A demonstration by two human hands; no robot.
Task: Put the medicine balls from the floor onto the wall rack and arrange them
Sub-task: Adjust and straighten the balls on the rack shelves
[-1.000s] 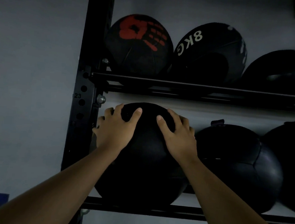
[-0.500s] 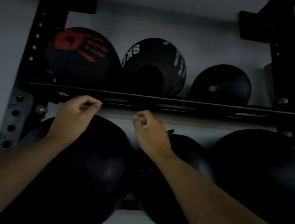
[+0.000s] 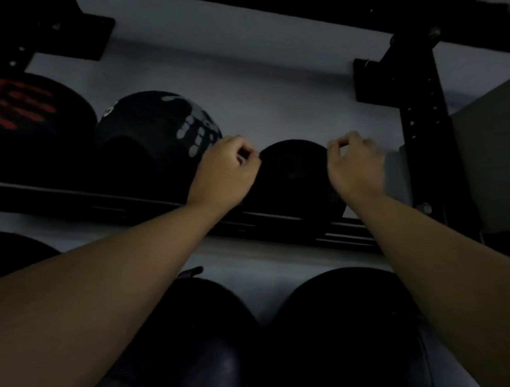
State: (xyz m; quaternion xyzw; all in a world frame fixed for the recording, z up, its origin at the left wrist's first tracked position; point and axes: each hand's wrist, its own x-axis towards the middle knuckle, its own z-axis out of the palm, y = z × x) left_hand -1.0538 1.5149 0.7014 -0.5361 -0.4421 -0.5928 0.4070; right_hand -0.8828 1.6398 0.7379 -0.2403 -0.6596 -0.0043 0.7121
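Both hands loosely curled, empty: left hand (image 3: 225, 172), right hand (image 3: 356, 167) flanking small ball (image 3: 294, 178); a clumsy grab could roll it off.

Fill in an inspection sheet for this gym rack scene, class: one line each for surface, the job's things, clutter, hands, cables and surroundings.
Surface: black wall rack; upper shelf rail runs across the view, right upright perforated.
Job's things: upper shelf holds a red-handprint ball, a white-handprint ball and a small plain ball; lower shelf shows dark balls, among them a large right ball.
Clutter: nothing seen.
Hands: left hand and right hand raised on either side of the small plain ball, fingers curled, holding nothing.
Cables: nothing seen.
Surroundings: pale wall; dim light; grey panel at right.
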